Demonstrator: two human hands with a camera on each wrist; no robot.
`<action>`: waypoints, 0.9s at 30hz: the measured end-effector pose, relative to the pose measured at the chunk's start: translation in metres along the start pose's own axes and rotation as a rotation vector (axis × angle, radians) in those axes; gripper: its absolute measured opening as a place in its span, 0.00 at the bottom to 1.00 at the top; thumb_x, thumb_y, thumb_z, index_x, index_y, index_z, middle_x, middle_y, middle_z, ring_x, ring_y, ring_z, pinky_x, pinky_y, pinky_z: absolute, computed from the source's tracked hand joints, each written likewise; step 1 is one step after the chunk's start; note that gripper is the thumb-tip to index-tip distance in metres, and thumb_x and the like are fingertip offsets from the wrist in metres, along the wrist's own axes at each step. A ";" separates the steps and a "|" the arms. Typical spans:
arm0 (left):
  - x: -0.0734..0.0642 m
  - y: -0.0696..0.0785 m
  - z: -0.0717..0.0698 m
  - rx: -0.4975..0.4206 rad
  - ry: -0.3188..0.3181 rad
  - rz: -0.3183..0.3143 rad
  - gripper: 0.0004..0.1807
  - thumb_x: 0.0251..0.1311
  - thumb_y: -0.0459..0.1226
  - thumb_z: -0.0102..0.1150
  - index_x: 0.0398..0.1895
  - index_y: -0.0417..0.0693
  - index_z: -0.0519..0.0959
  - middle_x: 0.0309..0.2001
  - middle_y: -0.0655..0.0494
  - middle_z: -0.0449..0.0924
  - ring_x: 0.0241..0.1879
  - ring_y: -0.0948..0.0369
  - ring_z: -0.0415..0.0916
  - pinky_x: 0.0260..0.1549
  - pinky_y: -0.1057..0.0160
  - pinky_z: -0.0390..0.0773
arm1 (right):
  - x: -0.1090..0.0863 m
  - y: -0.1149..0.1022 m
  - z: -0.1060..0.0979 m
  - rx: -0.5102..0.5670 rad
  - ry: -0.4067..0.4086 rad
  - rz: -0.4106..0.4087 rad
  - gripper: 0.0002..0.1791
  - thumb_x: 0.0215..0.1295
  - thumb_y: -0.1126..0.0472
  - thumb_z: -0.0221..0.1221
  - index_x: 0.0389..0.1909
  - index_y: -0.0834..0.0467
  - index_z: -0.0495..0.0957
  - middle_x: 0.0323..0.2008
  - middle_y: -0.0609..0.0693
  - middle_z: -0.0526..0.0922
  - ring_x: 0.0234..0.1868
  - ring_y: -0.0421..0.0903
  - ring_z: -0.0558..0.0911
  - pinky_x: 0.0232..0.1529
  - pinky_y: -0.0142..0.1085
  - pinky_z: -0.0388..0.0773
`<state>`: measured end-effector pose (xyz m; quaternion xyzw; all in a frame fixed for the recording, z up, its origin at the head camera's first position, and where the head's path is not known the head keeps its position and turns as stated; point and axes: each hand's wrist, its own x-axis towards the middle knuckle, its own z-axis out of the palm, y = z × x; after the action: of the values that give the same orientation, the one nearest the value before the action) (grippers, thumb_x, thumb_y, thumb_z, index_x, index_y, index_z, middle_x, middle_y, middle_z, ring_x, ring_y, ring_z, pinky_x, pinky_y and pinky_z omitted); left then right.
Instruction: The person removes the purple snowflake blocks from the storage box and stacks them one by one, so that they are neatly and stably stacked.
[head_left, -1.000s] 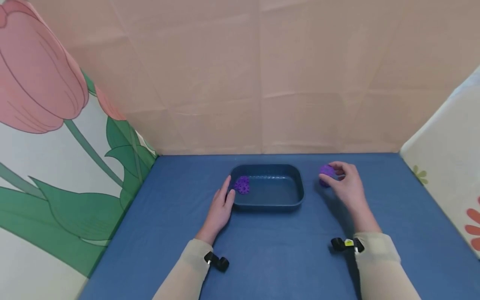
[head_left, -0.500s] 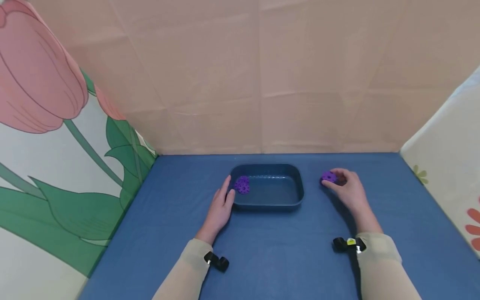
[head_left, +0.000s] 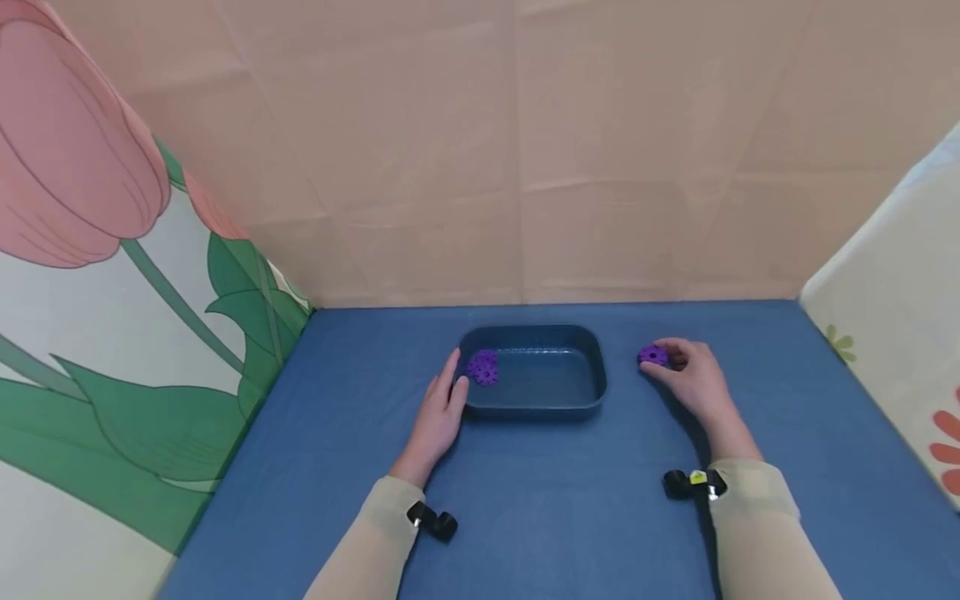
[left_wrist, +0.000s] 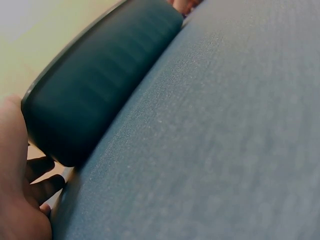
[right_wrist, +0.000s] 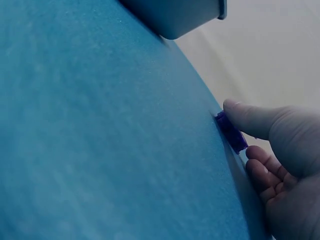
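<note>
My left hand [head_left: 435, 417] rests against the left end of a dark blue rectangular tray [head_left: 551, 411], with its fingers straight along the wall. At the tray's left end lie purple toothed discs with holes [head_left: 483, 367]; they overlap, so I cannot tell how many. To the right of the tray, my right hand [head_left: 697, 379] holds another purple disc [head_left: 652, 356] between thumb and fingers. The right wrist view has this disc [right_wrist: 231, 132] nearly flat at the blue cloth, its edge touched by the thumb.
Blue cloth [head_left: 562, 508] covers the table. A beige backdrop [head_left: 517, 167] rises behind it. A tulip-printed panel [head_left: 172, 333] borders the left side, and a pale flowered panel [head_left: 900, 317] the right. Each wrist bears a small black camera [head_left: 432, 522].
The right hand has lowered the purple disc from a tilted stance to nearly flat at the cloth, then shifted slightly. My left hand and the tray have stayed put.
</note>
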<state>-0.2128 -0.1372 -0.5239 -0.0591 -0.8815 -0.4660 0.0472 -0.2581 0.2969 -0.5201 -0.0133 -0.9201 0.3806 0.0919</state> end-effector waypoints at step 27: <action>0.000 0.002 0.001 -0.019 0.000 0.004 0.29 0.77 0.56 0.37 0.76 0.84 0.45 0.77 0.75 0.49 0.79 0.47 0.45 0.72 0.37 0.51 | -0.001 -0.006 -0.001 -0.067 -0.011 0.024 0.36 0.64 0.44 0.65 0.66 0.61 0.72 0.57 0.67 0.70 0.57 0.65 0.70 0.55 0.63 0.69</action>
<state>-0.2126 -0.1357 -0.5229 -0.0611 -0.8771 -0.4741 0.0476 -0.2572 0.2929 -0.5153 -0.0250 -0.9325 0.3509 0.0817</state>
